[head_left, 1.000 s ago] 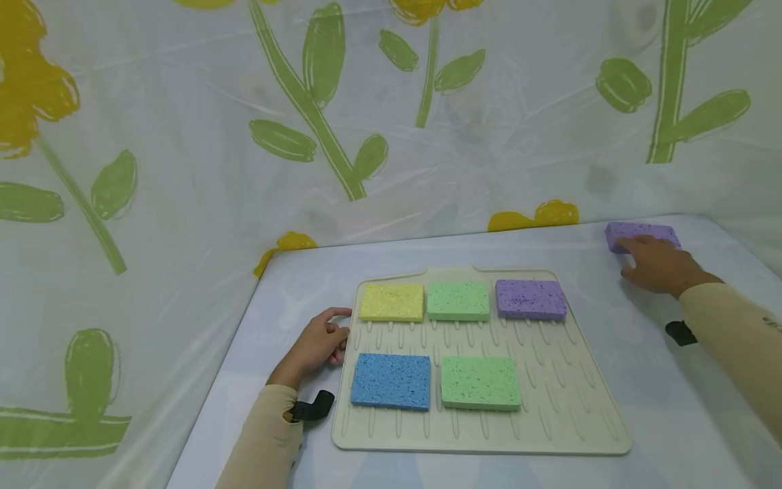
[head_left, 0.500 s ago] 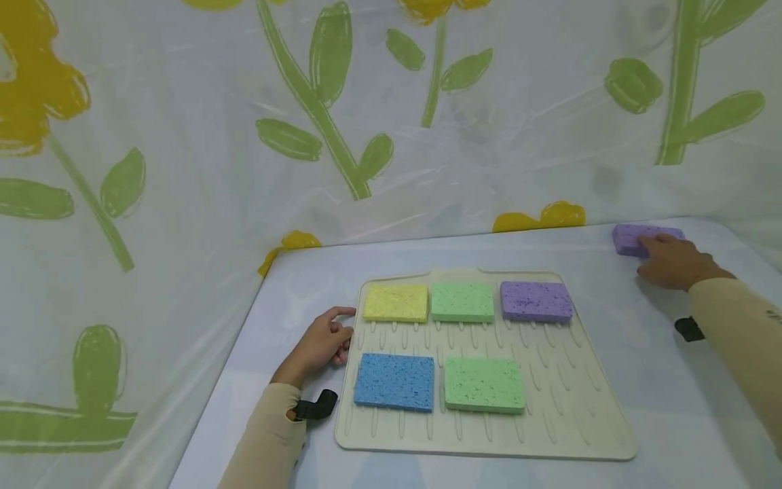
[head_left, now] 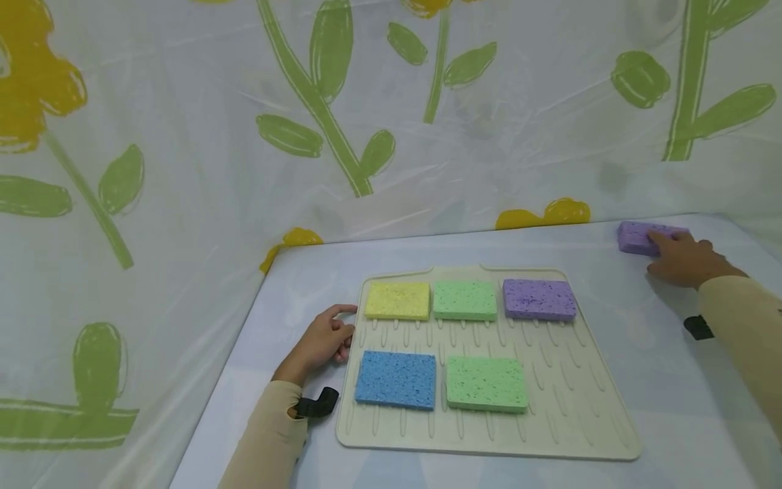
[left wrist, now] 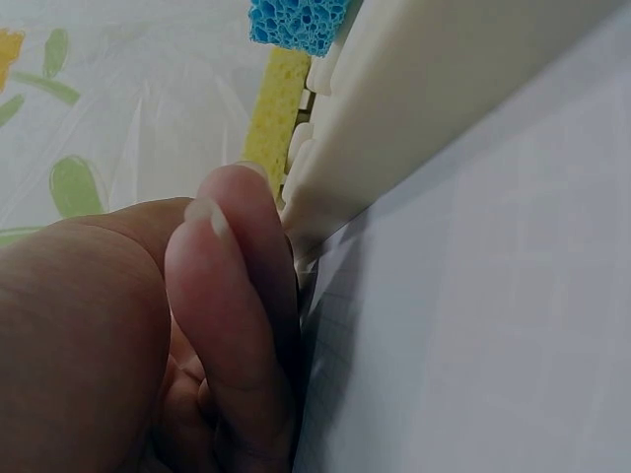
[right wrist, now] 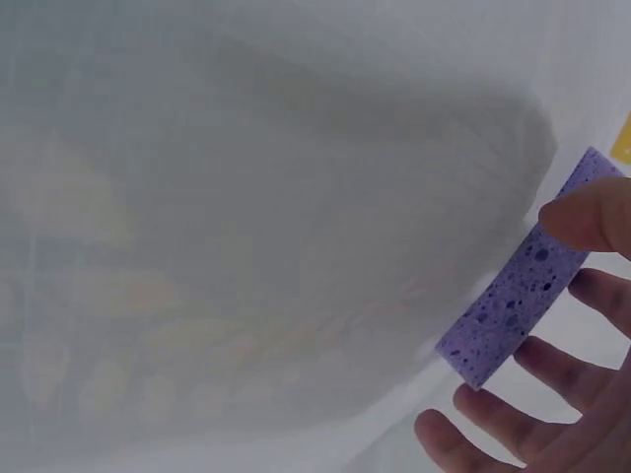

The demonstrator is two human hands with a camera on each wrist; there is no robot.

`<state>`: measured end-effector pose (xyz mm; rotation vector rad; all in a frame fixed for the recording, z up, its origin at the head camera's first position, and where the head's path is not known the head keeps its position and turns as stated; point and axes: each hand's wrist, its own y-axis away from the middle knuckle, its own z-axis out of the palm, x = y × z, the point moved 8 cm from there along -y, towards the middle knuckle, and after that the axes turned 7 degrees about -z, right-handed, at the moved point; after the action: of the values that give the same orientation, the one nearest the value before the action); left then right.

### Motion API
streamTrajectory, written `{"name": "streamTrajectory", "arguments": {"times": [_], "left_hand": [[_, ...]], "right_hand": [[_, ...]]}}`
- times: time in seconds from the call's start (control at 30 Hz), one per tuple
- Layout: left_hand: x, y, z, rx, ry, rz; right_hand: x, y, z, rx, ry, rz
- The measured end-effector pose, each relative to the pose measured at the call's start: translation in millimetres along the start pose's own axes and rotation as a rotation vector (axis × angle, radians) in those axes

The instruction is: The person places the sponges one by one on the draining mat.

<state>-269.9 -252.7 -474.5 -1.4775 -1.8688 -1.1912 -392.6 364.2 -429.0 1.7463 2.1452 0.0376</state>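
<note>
A purple sponge (head_left: pixel 638 238) lies on the table at the far right. Over its right part is my right hand (head_left: pixel 690 260), fingertips reaching its top and the thumb at its near side; in the right wrist view the fingers are spread alongside the sponge (right wrist: pixel 513 301). My left hand (head_left: pixel 320 341) rests at the left edge of a cream ridged tray (head_left: pixel 580 414), index finger outstretched to the rim. On the tray are a yellow sponge (head_left: pixel 397 301), two green sponges (head_left: pixel 466 301), a second purple sponge (head_left: pixel 539 299) and a blue sponge (head_left: pixel 396 380).
A white cloth printed with flowers (head_left: pixel 440 170) hangs behind and to the left of the table (head_left: pixel 489 248). The tray's front right part (head_left: pixel 568 387) shows bare ridges. Dark bands sit at both wrists.
My right hand has slid to the right over the far purple sponge, uncovering more of its left part. The left hand stays at the tray's edge. The head view has shifted slightly.
</note>
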Motion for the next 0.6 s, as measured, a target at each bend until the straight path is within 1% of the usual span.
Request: {"name": "streamTrajectory", "arguments": {"times": [0.17, 0.5, 0.6], "left_hand": [[-1.7, -0.3, -1.2, 0.001, -0.003, -0.008], [-2.0, -0.5, -1.2, 0.0, -0.004, -0.01], [-1.0, -0.1, -0.8, 0.001, -0.001, -0.009]], "right_hand": [[-11.6, 2.0, -3.2, 0.036, 0.042, -0.038], [-23.2, -2.1, -2.8, 0.138, 0.143, -0.06], [-23.5, -1.5, -4.0, 0.17, 0.146, -0.05]]}}
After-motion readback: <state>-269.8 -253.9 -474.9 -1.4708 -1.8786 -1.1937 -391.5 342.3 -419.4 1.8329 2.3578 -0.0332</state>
